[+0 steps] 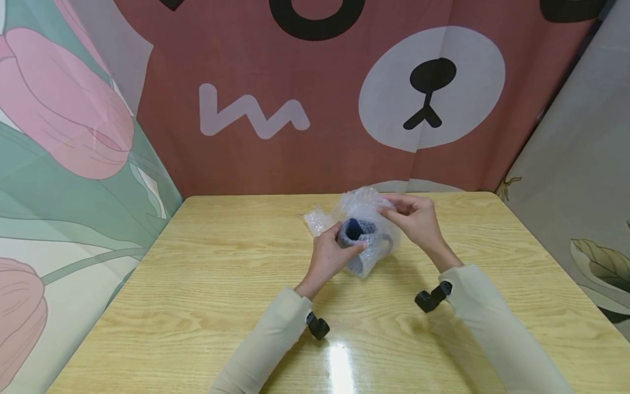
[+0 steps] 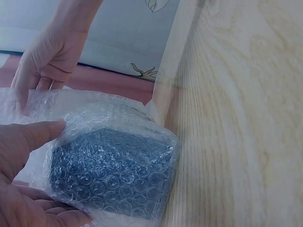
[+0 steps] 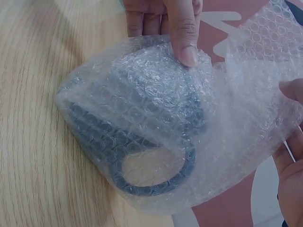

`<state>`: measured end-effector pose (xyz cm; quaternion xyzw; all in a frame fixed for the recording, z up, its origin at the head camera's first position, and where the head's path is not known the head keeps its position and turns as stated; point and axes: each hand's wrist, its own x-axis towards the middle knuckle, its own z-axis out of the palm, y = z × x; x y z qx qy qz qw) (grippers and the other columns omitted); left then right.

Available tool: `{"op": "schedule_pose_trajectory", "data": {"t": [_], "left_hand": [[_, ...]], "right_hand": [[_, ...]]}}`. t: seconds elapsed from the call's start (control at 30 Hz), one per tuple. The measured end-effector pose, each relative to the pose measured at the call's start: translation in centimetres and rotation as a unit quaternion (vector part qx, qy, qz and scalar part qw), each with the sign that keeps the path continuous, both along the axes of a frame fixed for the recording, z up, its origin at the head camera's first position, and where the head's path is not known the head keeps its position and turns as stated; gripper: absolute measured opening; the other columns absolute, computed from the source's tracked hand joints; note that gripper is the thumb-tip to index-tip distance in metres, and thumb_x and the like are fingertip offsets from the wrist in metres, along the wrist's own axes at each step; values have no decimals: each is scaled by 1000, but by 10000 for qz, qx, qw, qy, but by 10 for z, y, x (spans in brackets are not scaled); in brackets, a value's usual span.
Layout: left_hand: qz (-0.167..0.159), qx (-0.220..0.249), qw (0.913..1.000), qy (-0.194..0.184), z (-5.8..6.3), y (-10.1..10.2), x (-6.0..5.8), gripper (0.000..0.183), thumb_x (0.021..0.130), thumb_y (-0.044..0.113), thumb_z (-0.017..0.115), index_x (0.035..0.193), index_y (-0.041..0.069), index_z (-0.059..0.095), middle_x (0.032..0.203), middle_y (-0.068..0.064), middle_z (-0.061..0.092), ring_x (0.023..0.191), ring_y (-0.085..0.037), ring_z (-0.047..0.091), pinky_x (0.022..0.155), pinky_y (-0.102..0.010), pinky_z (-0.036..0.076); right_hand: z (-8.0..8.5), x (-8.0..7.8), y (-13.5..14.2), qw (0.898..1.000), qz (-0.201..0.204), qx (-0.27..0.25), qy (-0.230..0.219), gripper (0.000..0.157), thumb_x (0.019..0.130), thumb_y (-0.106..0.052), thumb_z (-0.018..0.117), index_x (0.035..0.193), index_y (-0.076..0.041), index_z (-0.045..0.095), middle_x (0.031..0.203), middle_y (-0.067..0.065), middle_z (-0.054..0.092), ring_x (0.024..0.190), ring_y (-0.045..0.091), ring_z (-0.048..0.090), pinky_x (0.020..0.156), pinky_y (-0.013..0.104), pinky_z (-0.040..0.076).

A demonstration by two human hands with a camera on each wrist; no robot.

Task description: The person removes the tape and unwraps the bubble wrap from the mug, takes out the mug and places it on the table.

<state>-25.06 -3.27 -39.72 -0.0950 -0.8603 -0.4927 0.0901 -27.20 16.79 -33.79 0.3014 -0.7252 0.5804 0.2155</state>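
A dark blue mug [image 1: 353, 230] sits tilted inside clear bubble wrap [image 1: 361, 201] toward the back of the table, its opening facing me. Through the plastic, the right wrist view shows its looped handle [image 3: 147, 190]. My left hand [image 1: 328, 254] grips the wrapped mug from the left, with the thumb pressed on the wrap in the left wrist view. On the other side, my right hand [image 1: 415, 221] pinches the loose upper part of the bubble wrap between thumb and fingers. A loose end of the wrap sticks out to the left, behind the mug.
The pale wooden table [image 1: 221, 262] ends at a back edge just behind the wrap. A brown cloth [image 1: 256, 158] with a bear pattern hangs behind it, with patterned cloths at both sides. Each wrist wears a small black camera [image 1: 433, 297].
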Motion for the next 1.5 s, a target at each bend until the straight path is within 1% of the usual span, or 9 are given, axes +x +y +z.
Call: {"op": "schedule_pose_trajectory", "data": {"t": [0.17,0.4,0.73,0.93,1.1,1.23,1.37,1.47,1.5], "left_hand": [[3,22,10000,15,0,0,0,84,79,40,81,141,-4,46,137,-20,51,123,-29,51,95,-41,47],[-13,80,10000,-6,-1,0,0,85,79,39,81,141,-5,45,137,-21,50,123,-29,51,95,-40,47],[-3,125,9999,37,0,-1,1,83,78,38,82,140,-5,46,136,-21,52,121,-28,53,93,-41,48],[-5,98,9999,19,1,0,1,83,78,38,82,141,-4,46,136,-20,52,121,-28,53,94,-40,48],[17,71,10000,-7,2,0,2,83,78,38,82,141,-3,47,136,-20,52,121,-28,53,93,-40,48],[-8,113,9999,-24,2,-1,2,83,79,37,82,141,-4,46,136,-20,52,121,-27,53,93,-39,48],[-58,97,9999,-26,1,-1,2,83,79,37,81,142,-4,45,137,-20,51,111,-26,60,92,-38,48],[-71,68,10000,-12,0,-1,2,83,80,37,81,142,-3,44,137,-20,51,110,-26,60,92,-39,48],[-66,65,10000,0,1,-1,2,83,80,37,81,142,-3,44,137,-20,51,114,-27,58,93,-39,48]], "right_hand": [[-1,-1,4,9995,124,-250,-176,23,83,15,67,106,16,66,91,15,72,73,10,69,65,21,54],[-2,-1,6,9992,133,-351,-165,24,82,16,66,106,17,65,91,10,72,76,9,69,66,21,54],[-2,0,5,9979,-191,-601,-138,24,81,16,69,105,17,65,91,4,73,81,9,68,69,20,54],[-3,1,6,9960,-521,-678,-261,26,81,12,71,106,14,66,93,-7,71,84,6,67,71,19,53],[-3,-1,5,9919,-752,-943,-399,25,81,10,72,105,13,68,92,-9,70,85,5,67,72,18,53],[-3,-4,5,9850,-984,-1313,-530,24,79,11,74,103,12,70,88,-8,71,80,6,67,69,17,52],[-2,-5,3,9791,-1165,-1566,-579,26,78,10,75,103,13,69,83,-6,71,73,6,66,63,16,52],[-4,-8,4,9756,-1121,-1788,-610,27,77,12,75,103,13,69,82,-3,72,73,8,67,63,16,52],[-5,-10,4,9742,-1091,-1875,-616,27,77,12,75,103,13,69,82,-2,72,73,8,67,63,17,52]]}}
